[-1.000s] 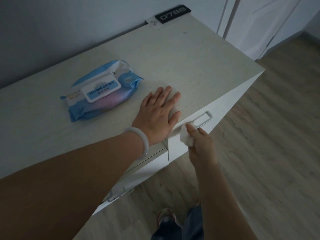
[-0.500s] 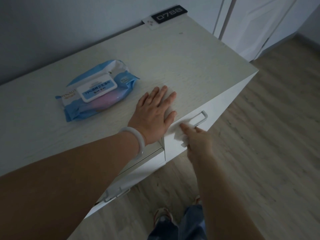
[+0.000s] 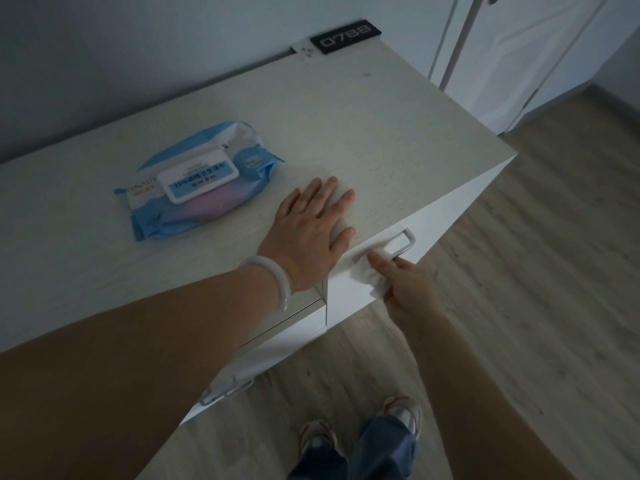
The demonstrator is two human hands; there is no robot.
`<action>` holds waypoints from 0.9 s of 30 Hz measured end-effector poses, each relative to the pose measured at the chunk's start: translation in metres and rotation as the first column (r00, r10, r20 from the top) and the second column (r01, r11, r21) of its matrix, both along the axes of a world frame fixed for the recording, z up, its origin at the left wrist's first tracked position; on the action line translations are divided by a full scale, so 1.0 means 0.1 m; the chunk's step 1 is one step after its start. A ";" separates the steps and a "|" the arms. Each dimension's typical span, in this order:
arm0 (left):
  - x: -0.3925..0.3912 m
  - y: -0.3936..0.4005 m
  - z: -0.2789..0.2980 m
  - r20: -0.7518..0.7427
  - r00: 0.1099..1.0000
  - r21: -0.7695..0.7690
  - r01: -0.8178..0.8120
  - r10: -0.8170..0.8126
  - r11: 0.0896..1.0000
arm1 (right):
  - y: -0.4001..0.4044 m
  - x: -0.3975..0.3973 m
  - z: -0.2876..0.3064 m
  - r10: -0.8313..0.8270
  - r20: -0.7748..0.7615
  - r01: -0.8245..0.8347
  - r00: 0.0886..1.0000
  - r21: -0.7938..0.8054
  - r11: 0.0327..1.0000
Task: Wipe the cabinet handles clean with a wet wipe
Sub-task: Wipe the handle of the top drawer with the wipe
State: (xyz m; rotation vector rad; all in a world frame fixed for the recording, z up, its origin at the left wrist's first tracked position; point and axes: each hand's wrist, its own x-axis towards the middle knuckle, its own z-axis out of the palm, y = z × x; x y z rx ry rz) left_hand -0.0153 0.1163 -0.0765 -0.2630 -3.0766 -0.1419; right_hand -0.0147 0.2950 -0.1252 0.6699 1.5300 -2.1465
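Note:
A white cabinet has a pale wood top. On its upper drawer front sits a silver bar handle. My right hand grips a crumpled white wet wipe and presses it against the left part of that handle. My left hand lies flat on the cabinet top near the front edge, fingers spread, a pale bangle on the wrist. Lower down on the front is a second silver handle, untouched. A blue pack of wet wipes lies on the top, left of my left hand.
A black sign with the digits 0788 stands at the back of the top against the wall. White doors rise at the back right. Wood-look floor spreads right of the cabinet. My feet in sneakers are below.
My right hand with the wipe has slid up along the upper handle toward its left end and now covers it. My left hand stays flat on the top.

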 end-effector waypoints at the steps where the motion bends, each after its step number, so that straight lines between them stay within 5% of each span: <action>1: 0.00 0.00 0.00 0.004 1.000 0.000 -0.001 0.001 1.000 | 0.09 -0.11 0.01 -0.058 0.011 0.059 0.998 -0.011 0.998; 4: 0.01 0.01 0.01 0.004 1.000 0.004 0.004 -0.004 1.000 | 0.19 -0.27 0.03 -0.153 0.038 0.154 0.988 -0.039 0.987; 10: 0.01 0.02 0.00 0.007 1.000 0.002 -0.004 0.004 1.000 | -0.11 0.09 0.09 0.141 0.062 -0.145 0.988 0.071 0.987; 15: 0.00 0.00 0.00 0.016 1.000 0.001 -0.006 0.006 1.000 | 0.06 -0.14 0.00 0.006 0.085 -0.006 0.996 0.007 1.000; 21: 0.01 0.01 0.00 0.009 1.000 -0.020 -0.010 0.010 1.000 | -0.05 0.02 0.03 0.103 0.081 -0.107 0.991 0.045 0.993; 25: 0.01 0.01 0.00 0.015 1.000 -0.005 -0.009 0.009 1.000 | 0.16 -0.25 0.04 -0.052 0.102 0.058 0.993 -0.056 0.997; 27: 0.00 0.01 0.00 0.017 1.000 -0.002 -0.009 0.009 1.000 | 0.07 -0.15 0.04 0.059 0.088 -0.058 0.994 -0.011 0.998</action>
